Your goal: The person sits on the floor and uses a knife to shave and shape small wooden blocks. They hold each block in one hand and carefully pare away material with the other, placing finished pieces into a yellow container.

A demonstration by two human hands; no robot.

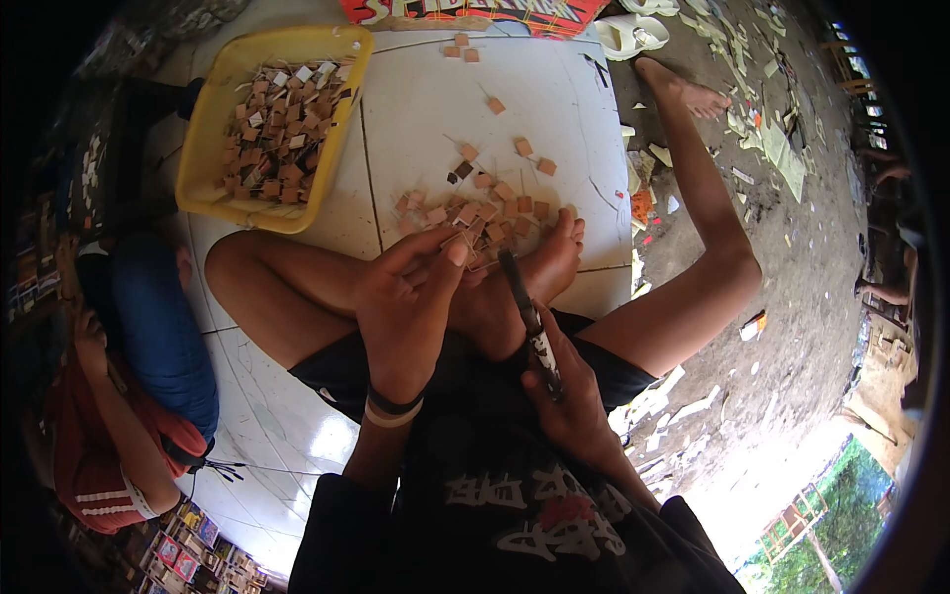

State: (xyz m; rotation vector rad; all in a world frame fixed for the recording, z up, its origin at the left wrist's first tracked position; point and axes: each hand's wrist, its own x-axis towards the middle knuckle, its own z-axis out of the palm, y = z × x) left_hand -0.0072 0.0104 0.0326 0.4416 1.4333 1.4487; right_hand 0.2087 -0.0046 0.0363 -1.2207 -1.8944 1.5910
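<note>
At centre, a small brown piece is pinched by the left hand; a dark slender tool is gripped by the right hand.

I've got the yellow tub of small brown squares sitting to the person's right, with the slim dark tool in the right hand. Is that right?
Not quite: the tub's side is wrong. In the head view, the yellow tub of small brown squares sits to the person's left. The slim dark tool is in the right hand, as you said.
</note>
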